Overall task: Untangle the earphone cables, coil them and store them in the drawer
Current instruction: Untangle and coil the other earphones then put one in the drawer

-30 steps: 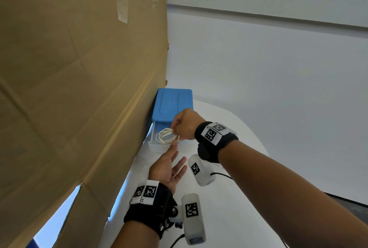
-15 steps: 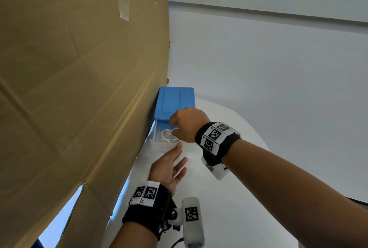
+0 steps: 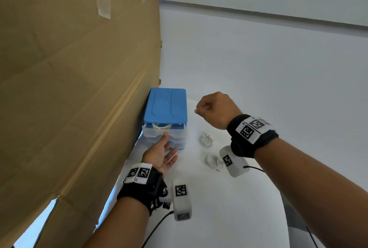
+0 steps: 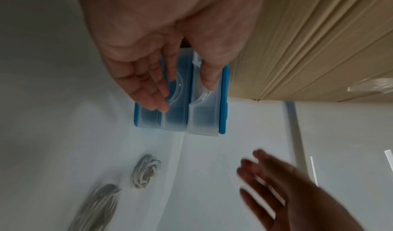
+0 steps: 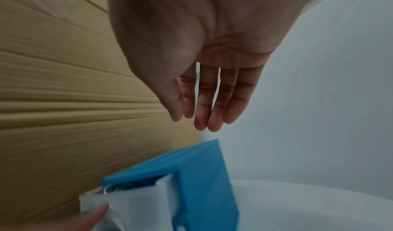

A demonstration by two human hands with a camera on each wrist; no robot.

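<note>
My left hand is spread, palm up, fingers straight; thumb tip touching the front of the top drawer, which stands pulled out a little from the blue drawer unit; one coiled white earphone cable lies inside that drawer. My right hand hangs above the surface, right of the unit, holding nothing; head view shows the fingers loosely bent, wrist view shows them relaxed and nearly straight. Two more coiled cables on the surface: the nearer-to-unit coil just right of the drawers; the second coil closer to me, beside my wrist camera. Cardboard sheet stands against the unit's left side.
</note>
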